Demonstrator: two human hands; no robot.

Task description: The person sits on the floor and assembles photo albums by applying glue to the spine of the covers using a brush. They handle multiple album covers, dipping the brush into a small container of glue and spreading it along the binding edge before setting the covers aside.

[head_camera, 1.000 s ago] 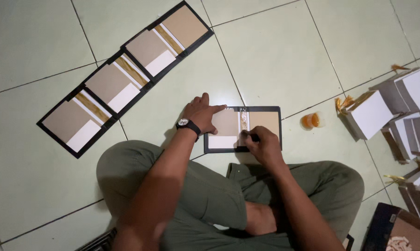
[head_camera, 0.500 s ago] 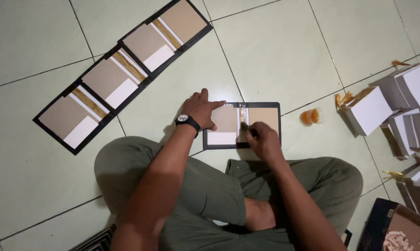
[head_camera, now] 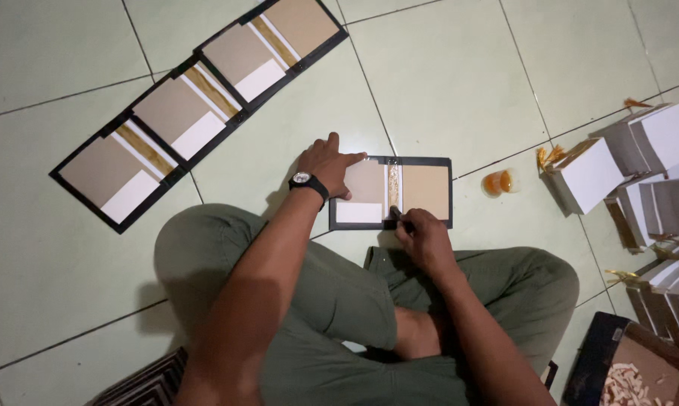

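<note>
Item: open book cover (head_camera: pixel 422 192), black-edged, on the floor tiles (head_camera: pixel 460 83) just beyond our crossed legs; its spine strip runs near-to-far. Our left hand (head_camera: pixel 326 164) lies flat, fingers spread, on its left panel. Our right hand (head_camera: pixel 424 239), nearer the spine's near end, pinches there; what it grips we cannot tell. Far left: row of finished covers (head_camera: pixel 197 113). Right: white page blocks (head_camera: pixel 591 174), small orange piece (head_camera: pixel 497 182). Nothing obstructs.

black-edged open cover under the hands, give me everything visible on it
The open cover lies flat on the pale tiled floor, just ahead of the person's crossed legs. It is a black-bordered rectangle that looks like board: a tan panel on the right, a paler panel with a white strip on the left, and a narrow golden-brown spine strip between them. The left hand presses its left side; the right hand pinches at the spine's near end.
</note>
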